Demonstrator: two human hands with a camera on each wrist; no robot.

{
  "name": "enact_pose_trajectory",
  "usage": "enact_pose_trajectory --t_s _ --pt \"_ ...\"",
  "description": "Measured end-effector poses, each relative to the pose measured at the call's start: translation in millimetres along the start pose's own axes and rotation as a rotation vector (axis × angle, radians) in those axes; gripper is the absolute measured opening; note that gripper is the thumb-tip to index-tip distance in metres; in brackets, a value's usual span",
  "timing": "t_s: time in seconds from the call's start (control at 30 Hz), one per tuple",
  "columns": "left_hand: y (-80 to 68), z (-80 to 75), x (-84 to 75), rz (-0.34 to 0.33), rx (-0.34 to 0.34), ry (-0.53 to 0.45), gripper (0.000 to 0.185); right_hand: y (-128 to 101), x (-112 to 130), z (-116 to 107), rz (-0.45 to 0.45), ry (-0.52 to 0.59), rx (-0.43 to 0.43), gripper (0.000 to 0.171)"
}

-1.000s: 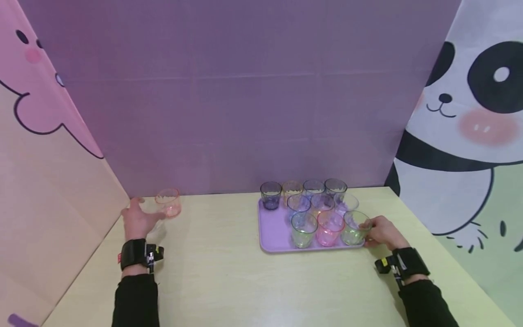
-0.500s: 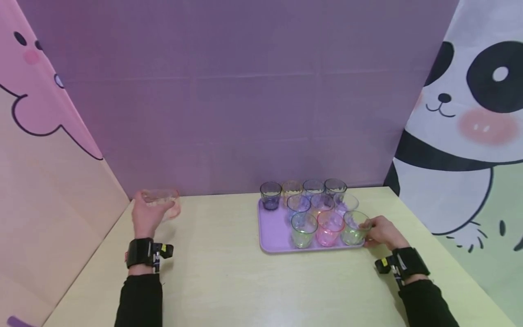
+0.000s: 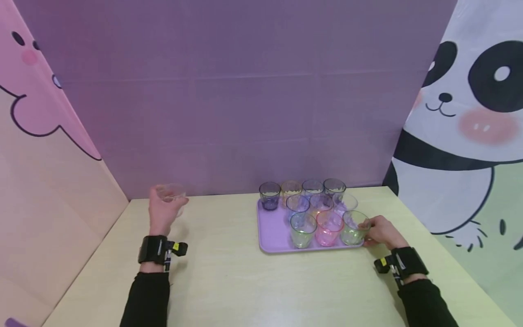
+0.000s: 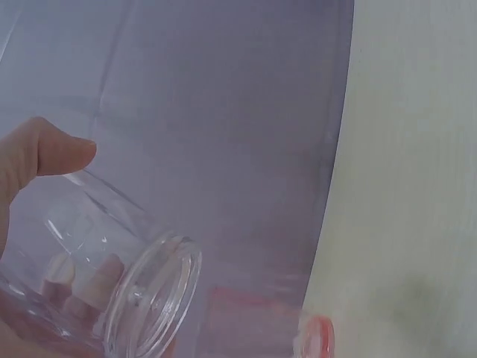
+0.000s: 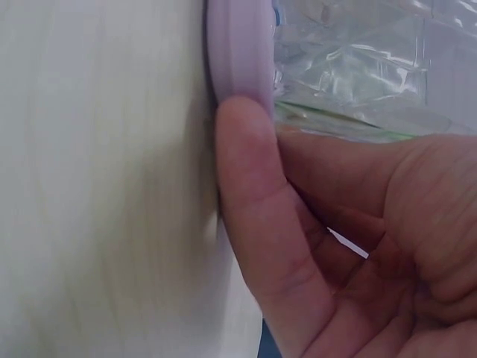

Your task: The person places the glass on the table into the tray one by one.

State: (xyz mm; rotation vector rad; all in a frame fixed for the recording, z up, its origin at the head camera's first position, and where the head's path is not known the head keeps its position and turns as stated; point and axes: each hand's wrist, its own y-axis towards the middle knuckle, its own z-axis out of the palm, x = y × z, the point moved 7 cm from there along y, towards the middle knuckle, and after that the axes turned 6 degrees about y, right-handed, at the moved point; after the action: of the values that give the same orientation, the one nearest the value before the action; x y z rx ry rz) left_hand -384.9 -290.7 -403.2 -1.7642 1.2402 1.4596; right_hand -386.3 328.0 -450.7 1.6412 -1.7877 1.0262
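Observation:
My left hand (image 3: 165, 206) holds a clear glass (image 3: 170, 193) a little above the table's far left corner. In the left wrist view the clear glass (image 4: 112, 276) lies tilted, with my thumb (image 4: 45, 153) on its side. The rim of a pink glass (image 4: 317, 335) shows below it. My right hand (image 3: 377, 231) grips the front right corner of a lilac tray (image 3: 271, 236). Its thumb (image 5: 246, 171) presses the tray's rim (image 5: 238, 52), next to a green glass (image 3: 353, 227).
Several coloured glasses stand in rows on the tray, among them a pink one (image 3: 328, 228) and a dark purple one (image 3: 269, 194). A purple wall (image 3: 245, 113) closes the back, printed panels the left and right sides. Bare pale yellow tabletop (image 3: 229, 272) lies between my hands.
My left hand has taken hold of the clear glass, lifted it and moved it slightly right, in front of the pink glass. The right hand and tray have stayed put.

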Motion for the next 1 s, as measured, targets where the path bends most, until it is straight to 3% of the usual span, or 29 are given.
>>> enact_pose_trajectory --t_s 0.33,0.53,0.7,1.0 --pt "-9.3 44.1 -24.2 0.109 0.158 0.012 0.08 0.0 0.5 -2.7 -0.001 -0.005 0.005 0.042" --pt "-16.6 64.7 -37.8 0.201 0.198 -0.014 0.073 -0.4 1.5 -1.6 -0.006 0.003 0.014 0.043" --pt "-25.6 86.0 -43.5 0.215 0.253 -0.03 0.07 -1.0 1.1 -2.0 -0.003 -0.002 0.02 0.042" --pt "-51.5 143.3 -48.6 0.226 0.357 0.132 0.063 -1.1 -1.0 -1.5 -0.002 0.006 0.018 0.042"
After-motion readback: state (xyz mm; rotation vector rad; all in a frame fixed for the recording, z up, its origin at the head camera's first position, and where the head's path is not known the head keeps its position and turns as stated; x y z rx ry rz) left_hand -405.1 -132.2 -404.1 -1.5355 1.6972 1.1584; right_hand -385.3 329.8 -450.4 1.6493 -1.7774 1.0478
